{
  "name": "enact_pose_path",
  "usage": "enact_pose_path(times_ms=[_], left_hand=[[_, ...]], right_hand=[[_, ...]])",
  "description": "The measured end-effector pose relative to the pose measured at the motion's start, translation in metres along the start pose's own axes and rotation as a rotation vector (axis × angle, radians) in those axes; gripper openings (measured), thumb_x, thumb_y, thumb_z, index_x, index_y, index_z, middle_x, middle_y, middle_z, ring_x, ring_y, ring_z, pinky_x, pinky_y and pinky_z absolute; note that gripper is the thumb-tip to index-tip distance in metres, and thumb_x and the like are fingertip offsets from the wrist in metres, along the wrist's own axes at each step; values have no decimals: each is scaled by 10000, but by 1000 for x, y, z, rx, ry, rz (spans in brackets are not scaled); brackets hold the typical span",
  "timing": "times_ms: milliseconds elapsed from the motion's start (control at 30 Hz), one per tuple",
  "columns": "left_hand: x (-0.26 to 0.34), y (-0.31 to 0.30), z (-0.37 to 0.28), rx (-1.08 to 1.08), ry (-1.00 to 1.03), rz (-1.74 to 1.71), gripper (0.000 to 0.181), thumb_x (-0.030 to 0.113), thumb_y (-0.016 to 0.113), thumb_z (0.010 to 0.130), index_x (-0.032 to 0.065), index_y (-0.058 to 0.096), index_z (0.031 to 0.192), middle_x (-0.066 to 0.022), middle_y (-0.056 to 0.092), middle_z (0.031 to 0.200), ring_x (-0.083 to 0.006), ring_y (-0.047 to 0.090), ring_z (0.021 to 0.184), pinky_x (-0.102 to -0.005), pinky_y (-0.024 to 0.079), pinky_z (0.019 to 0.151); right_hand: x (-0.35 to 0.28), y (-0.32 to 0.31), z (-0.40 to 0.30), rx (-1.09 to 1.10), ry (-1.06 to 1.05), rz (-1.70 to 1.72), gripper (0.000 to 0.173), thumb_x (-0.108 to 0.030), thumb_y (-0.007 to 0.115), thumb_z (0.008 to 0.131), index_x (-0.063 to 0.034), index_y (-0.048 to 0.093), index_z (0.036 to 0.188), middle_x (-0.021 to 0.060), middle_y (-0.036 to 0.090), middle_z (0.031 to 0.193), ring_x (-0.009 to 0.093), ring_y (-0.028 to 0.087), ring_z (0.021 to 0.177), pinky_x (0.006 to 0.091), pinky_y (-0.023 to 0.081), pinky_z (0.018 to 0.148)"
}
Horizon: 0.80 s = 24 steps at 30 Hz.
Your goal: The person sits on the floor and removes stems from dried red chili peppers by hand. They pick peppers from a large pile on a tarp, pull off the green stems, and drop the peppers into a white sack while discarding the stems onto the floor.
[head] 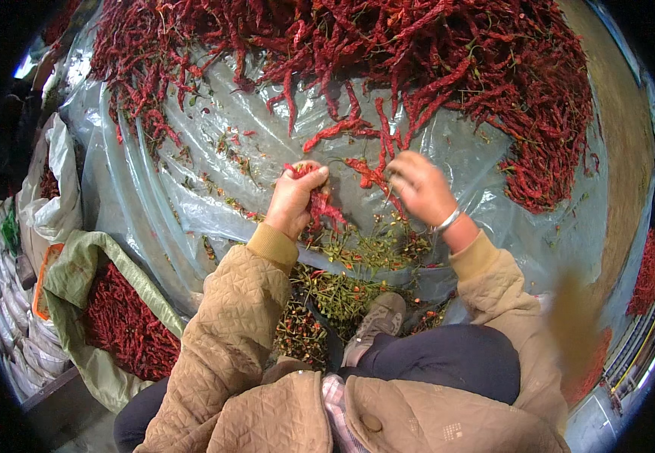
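Observation:
Several dried red chili peppers (323, 208) are gripped in my left hand (299, 195), their tips hanging below the fist. My right hand (424, 187), with a silver bangle at the wrist, is raised with bent, slightly blurred fingers beside loose chilies (374, 174) on the plastic sheet. Whether its fingertips hold a stem, I cannot tell. Beyond both hands, a large heap of dried red chilies (361, 34) spreads over the clear plastic sheet (236, 124). Green stems and caps (381, 243) lie scattered between my forearms.
An open woven sack (129, 323) full of red chilies stands at my left, with a white sack (58, 181) behind it. Stem debris (304, 334) lies near my shoe (378, 323). More chilies (647, 272) are at the far right.

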State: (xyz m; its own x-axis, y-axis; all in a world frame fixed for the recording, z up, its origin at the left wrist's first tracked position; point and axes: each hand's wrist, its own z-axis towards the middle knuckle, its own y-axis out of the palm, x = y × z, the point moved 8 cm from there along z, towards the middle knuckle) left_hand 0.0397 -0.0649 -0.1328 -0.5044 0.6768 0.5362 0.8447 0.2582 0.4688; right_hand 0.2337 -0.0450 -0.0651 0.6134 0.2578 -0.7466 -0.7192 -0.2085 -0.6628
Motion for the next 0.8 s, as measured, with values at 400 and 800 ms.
enact_pose_path(times_ms=[400,800], left_hand=[[-6,3,-32,122,17,112,85,38,616,779,53,535,758,-5,538,646,-87,481,489,-223,403,446],[-5,61,-29,-63,9,300,109,57,581,818,11,586,916,-5,588,753,-68,523,582,-204,433,519]], right_hand=[[-2,55,52,-155,14,-168,170,-171,632,719,-54,585,832,102,583,747,250,570,684,335,465,622],[1,49,3,-283,597,1117,180,-150,602,825,3,558,908,-16,557,700,36,478,562,169,368,481]])
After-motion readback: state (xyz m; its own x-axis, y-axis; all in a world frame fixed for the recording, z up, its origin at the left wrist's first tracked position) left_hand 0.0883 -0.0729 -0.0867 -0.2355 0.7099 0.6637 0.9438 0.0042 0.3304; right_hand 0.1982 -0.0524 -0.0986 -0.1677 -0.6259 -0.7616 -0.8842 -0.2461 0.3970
